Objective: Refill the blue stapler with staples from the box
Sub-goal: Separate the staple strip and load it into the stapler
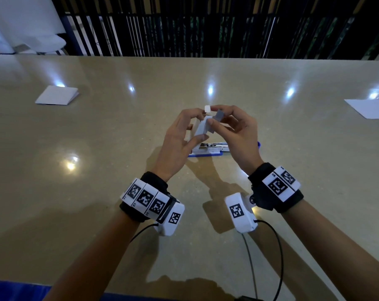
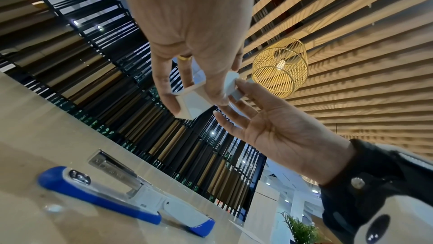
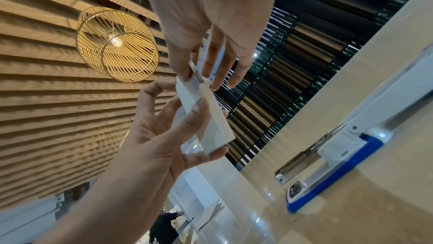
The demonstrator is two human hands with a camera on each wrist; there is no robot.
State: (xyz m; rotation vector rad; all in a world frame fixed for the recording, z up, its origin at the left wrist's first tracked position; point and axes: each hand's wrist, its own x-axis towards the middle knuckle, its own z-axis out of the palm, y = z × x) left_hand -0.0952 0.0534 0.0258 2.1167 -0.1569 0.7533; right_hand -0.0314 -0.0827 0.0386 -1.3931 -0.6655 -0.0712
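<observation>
My left hand (image 1: 198, 127) holds a small white staple box (image 1: 199, 131) tilted upright above the table, its end flap (image 1: 207, 108) open. My right hand (image 1: 215, 116) pinches a grey strip of staples (image 1: 219, 115) at the box's open top end. The right wrist view shows the staples (image 3: 198, 77) partly inside the box (image 3: 211, 124), between thumb and forefinger. The blue stapler (image 1: 214, 149) lies on the table under my hands, swung open with its metal staple channel (image 2: 112, 168) bare. In the left wrist view the box (image 2: 191, 104) sits between my fingertips.
The beige table (image 1: 97, 148) carries a folded white paper (image 1: 57, 94) at the far left and a white sheet (image 1: 371, 108) at the far right. A black slatted railing (image 1: 206, 27) runs behind the table's far edge. Wrist camera cables (image 1: 275, 246) trail near me.
</observation>
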